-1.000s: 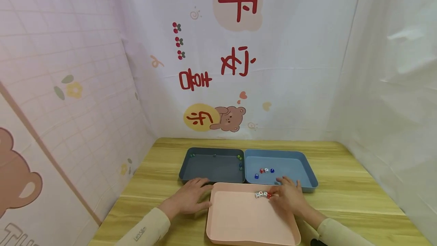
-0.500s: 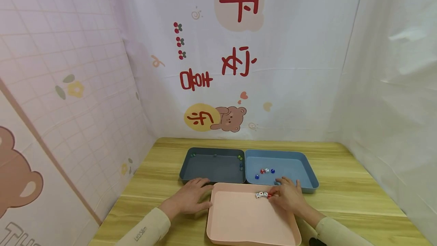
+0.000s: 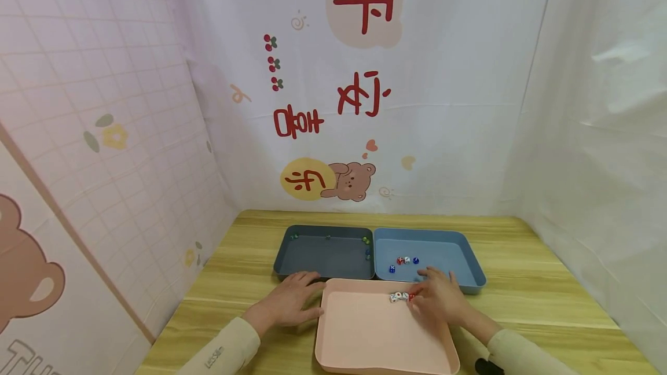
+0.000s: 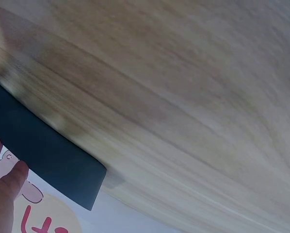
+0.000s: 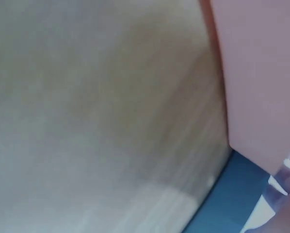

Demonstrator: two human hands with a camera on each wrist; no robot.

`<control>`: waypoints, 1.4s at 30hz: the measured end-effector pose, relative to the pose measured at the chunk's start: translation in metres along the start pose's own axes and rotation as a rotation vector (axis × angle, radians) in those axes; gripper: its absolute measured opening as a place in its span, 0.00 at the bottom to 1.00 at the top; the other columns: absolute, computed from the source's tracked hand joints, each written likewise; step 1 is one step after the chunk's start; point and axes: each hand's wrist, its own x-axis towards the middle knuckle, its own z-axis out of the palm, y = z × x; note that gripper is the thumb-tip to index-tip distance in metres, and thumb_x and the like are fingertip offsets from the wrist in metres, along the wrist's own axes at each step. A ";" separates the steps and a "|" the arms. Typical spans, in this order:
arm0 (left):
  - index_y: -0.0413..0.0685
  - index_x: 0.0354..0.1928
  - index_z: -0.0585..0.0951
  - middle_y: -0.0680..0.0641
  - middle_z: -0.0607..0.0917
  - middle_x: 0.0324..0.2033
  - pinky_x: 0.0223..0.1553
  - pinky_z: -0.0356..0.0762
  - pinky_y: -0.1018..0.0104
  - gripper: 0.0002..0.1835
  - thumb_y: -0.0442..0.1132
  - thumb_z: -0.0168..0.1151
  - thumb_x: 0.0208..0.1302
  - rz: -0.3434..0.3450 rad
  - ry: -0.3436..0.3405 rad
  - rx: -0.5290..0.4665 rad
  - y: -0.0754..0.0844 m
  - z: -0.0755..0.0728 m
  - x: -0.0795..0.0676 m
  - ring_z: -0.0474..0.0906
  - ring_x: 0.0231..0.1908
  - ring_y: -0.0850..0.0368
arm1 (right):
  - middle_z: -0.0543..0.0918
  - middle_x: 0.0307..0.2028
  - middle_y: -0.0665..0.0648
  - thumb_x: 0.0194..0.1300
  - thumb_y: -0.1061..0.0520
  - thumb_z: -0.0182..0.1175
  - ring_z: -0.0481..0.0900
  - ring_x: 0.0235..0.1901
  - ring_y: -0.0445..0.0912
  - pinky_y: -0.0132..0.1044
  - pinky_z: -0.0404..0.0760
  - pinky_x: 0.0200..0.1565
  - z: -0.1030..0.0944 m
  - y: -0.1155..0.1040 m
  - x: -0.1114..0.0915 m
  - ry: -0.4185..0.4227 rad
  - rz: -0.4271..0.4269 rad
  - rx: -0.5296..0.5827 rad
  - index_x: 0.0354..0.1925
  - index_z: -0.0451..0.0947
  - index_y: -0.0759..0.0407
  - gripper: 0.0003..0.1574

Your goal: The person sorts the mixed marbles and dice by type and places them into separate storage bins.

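A pink tray (image 3: 383,334) lies nearest the body in the head view. Near its far wall is a short row of dice: several white dice (image 3: 398,296) with a red die (image 3: 412,296) at the right end. My right hand (image 3: 443,301) reaches over the tray's right side, thumb and index finger pinching the red die; other fingers extend toward the blue tray. My left hand (image 3: 289,300) rests at the pink tray's left wall, fingers loosely extended and thumb against the rim. In the right wrist view the pink tray (image 5: 261,77) shows, with only a sliver of hand.
Behind stand a dark grey-blue tray (image 3: 323,253) with several small green pieces (image 3: 366,241) and a lighter blue tray (image 3: 443,247). The blue one holds a red die (image 3: 400,260), a white die (image 3: 407,260) and blue dice (image 3: 392,269). A wood-grain table (image 3: 531,305) bears everything.
My right hand has shifted very slightly at the red die. The left hand, the trays and the other dice stay in place.
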 end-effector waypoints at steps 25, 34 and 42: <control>0.53 0.72 0.68 0.43 0.65 0.70 0.68 0.59 0.43 0.33 0.61 0.49 0.73 -0.002 -0.005 0.021 -0.001 0.000 0.001 0.61 0.69 0.43 | 0.78 0.57 0.68 0.58 0.53 0.73 0.71 0.59 0.70 0.82 0.48 0.55 -0.033 0.027 0.035 -0.002 -0.042 0.013 0.30 0.88 0.42 0.04; 0.54 0.72 0.68 0.42 0.65 0.71 0.68 0.59 0.42 0.33 0.62 0.48 0.73 -0.010 -0.013 0.006 0.000 -0.002 0.001 0.60 0.69 0.42 | 0.80 0.56 0.67 0.60 0.47 0.70 0.73 0.58 0.67 0.83 0.48 0.55 -0.038 0.046 0.044 0.006 0.038 -0.076 0.30 0.88 0.45 0.06; 0.53 0.73 0.68 0.42 0.65 0.71 0.68 0.59 0.43 0.33 0.63 0.47 0.73 -0.012 -0.023 0.005 0.000 -0.001 0.001 0.60 0.69 0.43 | 0.77 0.57 0.71 0.62 0.52 0.69 0.68 0.60 0.69 0.83 0.44 0.54 -0.039 0.064 0.046 -0.012 0.116 -0.107 0.32 0.89 0.46 0.03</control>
